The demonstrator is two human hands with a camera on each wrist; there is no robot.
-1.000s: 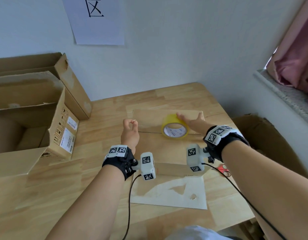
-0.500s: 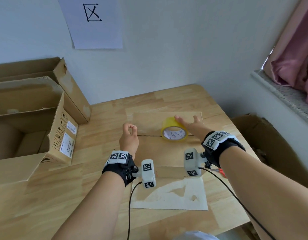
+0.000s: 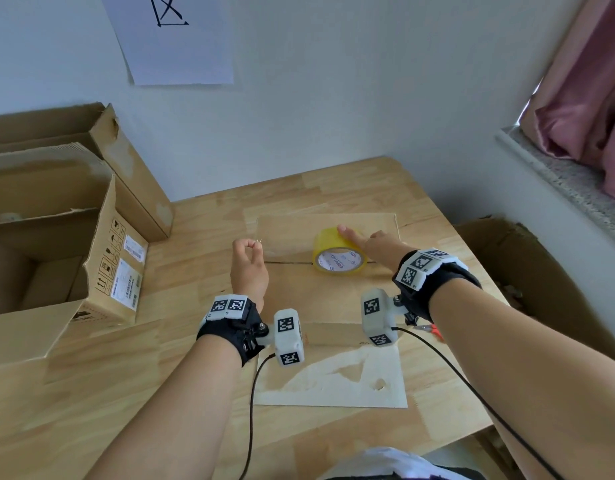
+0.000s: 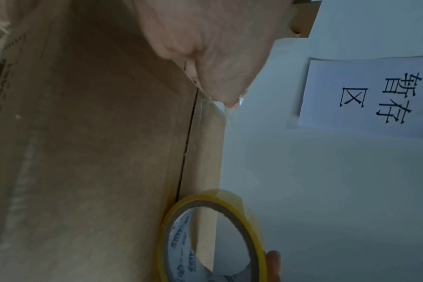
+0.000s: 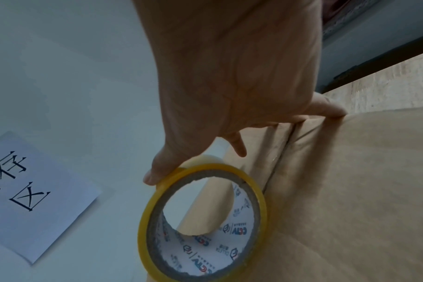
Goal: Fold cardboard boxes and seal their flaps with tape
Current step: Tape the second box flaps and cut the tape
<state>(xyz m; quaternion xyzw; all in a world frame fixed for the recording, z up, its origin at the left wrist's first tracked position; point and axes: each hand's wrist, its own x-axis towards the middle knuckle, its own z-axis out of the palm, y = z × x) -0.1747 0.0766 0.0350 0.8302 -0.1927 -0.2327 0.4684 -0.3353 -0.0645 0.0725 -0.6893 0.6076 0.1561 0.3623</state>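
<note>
Wooden tabotop point(image 3: 202, 382) in corner of white-walled room, paper sign point(image 3: 174, 39) w/ black characters taped on wall. Closed box point(image 3: 299, 299) at centre of tabletop, top flaps meeting in a dark seam running left to right. Yellow tape roll point(image 3: 339, 256) standing on edge on box top, right over seam, white printed core facing viewer. Right hand point(image 3: 375, 245) reaching over roll from right: fingers mostly straight, index laid across roll's top rim, other fingertips spread down onto box top behind roll; not curled round roll. Left hand point(image 3: 248, 268) near left end of seam, raised a little above box, thumb & fingertips pinched on free end of clear tape strip point(image 4: 207, 106); strip runs from pinch along seam toward roll, hard to see in head view. Two larger open boxes point(image 3: 56, 216) stacked at left of tabletop, labels on near side. White sheet point(image 3: 333, 386) lying in front of box. Pink curtain point(image 3: 583, 98) at upper right.
</note>
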